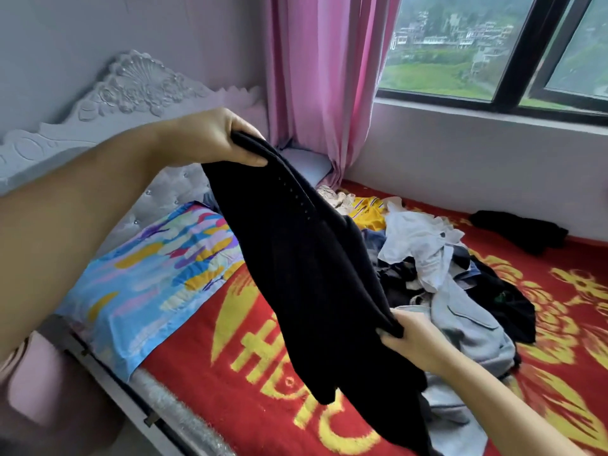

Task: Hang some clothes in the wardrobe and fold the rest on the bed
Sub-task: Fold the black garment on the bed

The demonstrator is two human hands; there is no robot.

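A black garment (306, 274) hangs stretched in the air above the bed. My left hand (210, 139) grips its upper end, raised near the headboard. My right hand (411, 340) pinches its lower edge, closer to me and further right. Behind the garment lies a heap of clothes (437, 268) on the red and yellow bedspread (269, 396): white, grey, dark and yellow pieces mixed together. A separate black item (519, 233) lies alone by the wall under the window. No wardrobe is in view.
A colourful patterned pillow (148, 278) lies at the head of the bed against the carved white headboard (131, 90). A pink curtain (325, 77) hangs beside the window (493, 51). The bed's near edge (138, 386) runs along the lower left.
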